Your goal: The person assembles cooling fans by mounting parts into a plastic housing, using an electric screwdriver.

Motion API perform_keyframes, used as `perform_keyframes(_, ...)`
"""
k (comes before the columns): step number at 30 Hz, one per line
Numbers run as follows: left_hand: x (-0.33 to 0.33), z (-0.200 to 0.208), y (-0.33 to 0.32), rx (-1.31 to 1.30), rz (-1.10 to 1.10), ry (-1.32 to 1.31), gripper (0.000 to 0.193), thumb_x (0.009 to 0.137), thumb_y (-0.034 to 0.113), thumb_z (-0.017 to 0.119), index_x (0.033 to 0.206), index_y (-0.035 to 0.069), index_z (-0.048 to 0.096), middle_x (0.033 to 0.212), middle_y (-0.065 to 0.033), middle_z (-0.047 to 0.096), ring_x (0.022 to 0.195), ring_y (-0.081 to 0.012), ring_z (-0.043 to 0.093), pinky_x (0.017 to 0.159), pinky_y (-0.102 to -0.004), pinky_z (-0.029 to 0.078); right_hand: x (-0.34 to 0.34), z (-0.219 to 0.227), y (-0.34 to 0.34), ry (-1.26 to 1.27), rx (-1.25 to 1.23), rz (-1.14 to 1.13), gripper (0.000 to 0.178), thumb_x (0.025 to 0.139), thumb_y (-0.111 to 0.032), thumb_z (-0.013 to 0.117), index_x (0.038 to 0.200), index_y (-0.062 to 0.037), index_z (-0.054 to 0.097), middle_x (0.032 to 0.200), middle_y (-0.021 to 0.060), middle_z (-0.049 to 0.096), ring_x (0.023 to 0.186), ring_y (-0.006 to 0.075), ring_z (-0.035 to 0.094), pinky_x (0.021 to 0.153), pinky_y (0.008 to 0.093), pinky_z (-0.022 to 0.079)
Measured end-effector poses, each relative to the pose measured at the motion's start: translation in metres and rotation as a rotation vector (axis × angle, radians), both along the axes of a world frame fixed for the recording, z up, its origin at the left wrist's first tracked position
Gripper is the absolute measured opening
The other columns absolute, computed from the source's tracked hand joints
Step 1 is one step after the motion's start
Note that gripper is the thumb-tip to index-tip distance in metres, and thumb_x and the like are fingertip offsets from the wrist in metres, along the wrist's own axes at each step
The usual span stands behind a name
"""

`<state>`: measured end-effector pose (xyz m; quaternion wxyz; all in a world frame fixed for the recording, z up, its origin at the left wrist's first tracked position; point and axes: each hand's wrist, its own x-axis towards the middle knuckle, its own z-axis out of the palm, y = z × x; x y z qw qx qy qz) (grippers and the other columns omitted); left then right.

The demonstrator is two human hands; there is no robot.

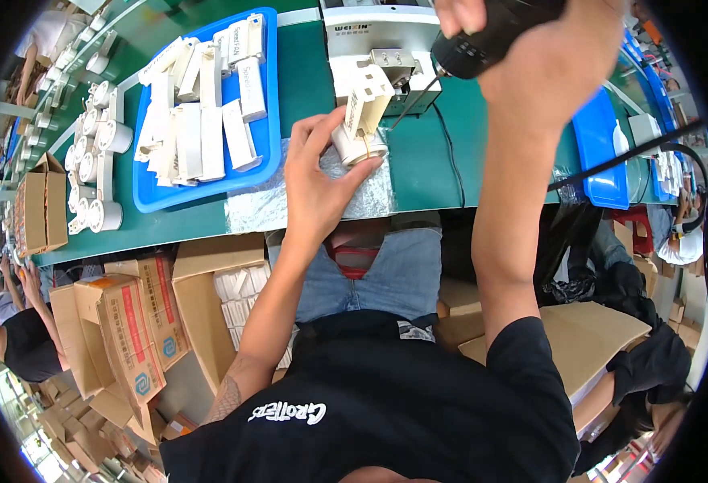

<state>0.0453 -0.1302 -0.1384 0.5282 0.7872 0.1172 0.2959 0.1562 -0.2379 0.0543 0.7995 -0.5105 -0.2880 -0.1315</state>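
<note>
My left hand [318, 187] grips a white plastic housing [368, 97] by its round base, thumb on the near side and fingers behind. The housing stands upright on the bench, and a thin wire shows at its base. My right hand [551, 80] is wrapped round a black electric screwdriver [479, 50], partly cut off by the top edge. The driver's thin bit slants down to the left, its tip close to the housing's right side; whether it touches cannot be seen. Behind the housing stands a grey-white machine [378, 50] with a metal bracket.
To the left, a blue tray [269, 153] holds several white plastic housings. Beyond it, white round-ended parts [112, 137] stand in rows beside a cardboard box [41, 205]. A silvery sheet [257, 205] covers the bench's near edge. Another blue tray [604, 189] and a black cable lie right.
</note>
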Motion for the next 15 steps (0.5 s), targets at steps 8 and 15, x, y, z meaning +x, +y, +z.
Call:
perform_keyframes(8, 0.000, -0.004, 0.000, 0.004, 0.001, -0.021, 0.073, 0.070, 0.007, 0.095, 0.138, 0.008, 0.068, 0.122, -0.0122, 0.061, 0.111, -0.0281, 0.063, 0.097, -0.0383, 0.052, 0.000, -0.006, 0.003, -0.344, -0.136, 0.012, 0.067, 0.112, -0.057, 0.045, 0.133, 0.0057, 0.055, 0.067, 0.0065, 0.061, 0.043, 0.0109, 0.054, 0.040, 0.0251, 0.044)
perform_keyframes(15, 0.001, 0.001, -0.002, 0.031, -0.023, -0.023, 0.073, 0.070, 0.006, 0.095, 0.138, 0.010, 0.069, 0.119, -0.0113, 0.060, 0.110, -0.0276, 0.062, 0.098, -0.0375, 0.052, 0.000, -0.017, 0.005, -0.363, -0.071, 0.114, 0.053, 0.115, -0.041, 0.050, 0.136, 0.0071, 0.053, 0.071, 0.0104, 0.061, 0.045, 0.0103, 0.054, 0.041, 0.0222, 0.041)
